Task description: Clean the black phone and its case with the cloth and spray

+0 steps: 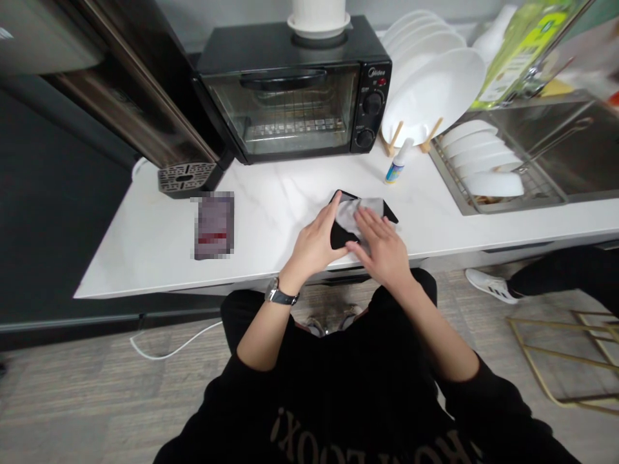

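Observation:
A flat black device, which looks like a tablet (341,238), lies on the white countertop in front of me. My left hand (313,245) grips it along the left and near edges, thumb and fingers spread about the corner. On its dark face rests a crumpled grey cloth (345,214). My right hand (384,248) presses this cloth down with its fingers stretched over it, holding it against the device. Just behind the right hand stands a small white spray bottle (395,170) with a blue and yellow label.
Behind the device is a black toaster oven (294,48). White plates (430,90) stand in a rack, and bowls (488,161) sit by the sink (570,148). A blurred-out dark item (215,225) lies left on the counter (271,225). Another person's shoe (491,285) shows at right.

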`<state>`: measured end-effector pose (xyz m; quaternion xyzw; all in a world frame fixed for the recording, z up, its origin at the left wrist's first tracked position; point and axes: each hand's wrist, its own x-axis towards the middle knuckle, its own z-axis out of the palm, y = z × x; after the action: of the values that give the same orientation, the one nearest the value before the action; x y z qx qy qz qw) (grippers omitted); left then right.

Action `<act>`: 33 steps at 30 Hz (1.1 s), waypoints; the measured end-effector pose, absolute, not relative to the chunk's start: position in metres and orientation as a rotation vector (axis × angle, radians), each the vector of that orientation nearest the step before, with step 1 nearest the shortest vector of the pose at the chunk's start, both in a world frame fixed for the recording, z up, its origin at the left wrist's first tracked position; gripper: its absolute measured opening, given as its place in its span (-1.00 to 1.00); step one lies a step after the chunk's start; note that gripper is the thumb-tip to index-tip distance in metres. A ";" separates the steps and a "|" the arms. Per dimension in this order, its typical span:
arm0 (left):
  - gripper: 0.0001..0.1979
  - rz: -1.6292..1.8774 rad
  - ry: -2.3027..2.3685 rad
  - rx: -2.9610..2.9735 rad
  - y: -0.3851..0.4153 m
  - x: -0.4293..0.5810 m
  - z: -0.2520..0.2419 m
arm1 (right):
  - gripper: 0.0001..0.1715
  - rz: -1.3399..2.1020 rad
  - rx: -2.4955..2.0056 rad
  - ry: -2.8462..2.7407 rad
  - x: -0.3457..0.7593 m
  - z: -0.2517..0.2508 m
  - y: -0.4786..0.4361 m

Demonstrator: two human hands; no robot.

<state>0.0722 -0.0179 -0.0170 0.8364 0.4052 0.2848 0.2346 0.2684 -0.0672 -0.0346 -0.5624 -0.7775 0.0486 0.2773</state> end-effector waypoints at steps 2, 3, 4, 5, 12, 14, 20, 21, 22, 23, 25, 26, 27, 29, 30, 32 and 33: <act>0.19 0.794 1.119 2.282 -0.017 0.074 -0.017 | -0.07 0.063 -1.630 -1.989 0.278 -0.035 -0.061; 0.18 0.794 1.119 2.283 -0.017 0.075 -0.018 | -0.03 0.051 -1.633 -1.996 0.276 -0.035 -0.061; 0.15 0.794 1.120 2.287 -0.016 0.074 -0.019 | 0.00 0.063 -1.589 -2.047 0.269 -0.034 -0.063; 0.11 0.787 1.118 2.296 -0.015 0.073 -0.020 | 0.01 0.094 -1.510 -2.121 0.259 -0.033 -0.068; 0.10 0.788 1.092 2.293 -0.018 0.067 -0.020 | -0.19 0.232 -1.342 -2.241 0.251 -0.025 -0.073; 0.18 0.790 1.104 2.279 -0.020 0.070 -0.018 | -0.16 0.167 -1.520 -2.125 0.276 -0.028 -0.063; 0.16 0.812 1.126 2.277 -0.019 0.073 -0.019 | 0.07 0.138 -1.445 -2.199 0.263 -0.032 -0.070; 0.12 0.805 1.131 2.280 -0.019 0.072 -0.020 | 0.08 0.170 -1.345 -2.260 0.252 -0.031 -0.075; 0.09 0.797 1.139 2.279 -0.019 0.070 -0.020 | 0.06 0.199 -1.264 -2.301 0.243 -0.029 -0.079; 0.07 0.790 1.143 2.275 -0.019 0.069 -0.021 | 0.02 0.223 -1.215 -2.322 0.239 -0.028 -0.081; 0.11 0.778 1.134 2.272 -0.019 0.069 -0.021 | -0.08 0.238 -1.225 -2.315 0.245 -0.027 -0.078; 0.16 0.779 1.127 2.270 -0.019 0.069 -0.020 | -0.12 0.225 -1.278 -2.288 0.253 -0.027 -0.074; 0.21 0.785 1.121 2.267 -0.020 0.070 -0.020 | -0.14 0.201 -1.359 -2.241 0.263 -0.028 -0.069; 0.27 0.802 1.115 2.257 -0.020 0.073 -0.019 | -0.12 0.126 -1.552 -2.094 0.278 -0.031 -0.060; 0.27 0.814 1.118 2.250 -0.020 0.074 -0.019 | -0.08 0.092 -1.619 -2.029 0.279 -0.032 -0.058; 0.24 0.818 1.117 2.248 -0.020 0.074 -0.020 | 0.00 0.082 -1.613 -2.025 0.266 -0.032 -0.061; 0.18 0.814 1.123 2.248 -0.019 0.073 -0.021 | 0.04 0.101 -1.550 -2.076 0.254 -0.032 -0.066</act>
<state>0.0734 -0.0189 -0.0212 0.8246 0.4118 0.2987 0.2475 0.2543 -0.0660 -0.0319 -0.5755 -0.7706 0.0375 0.2711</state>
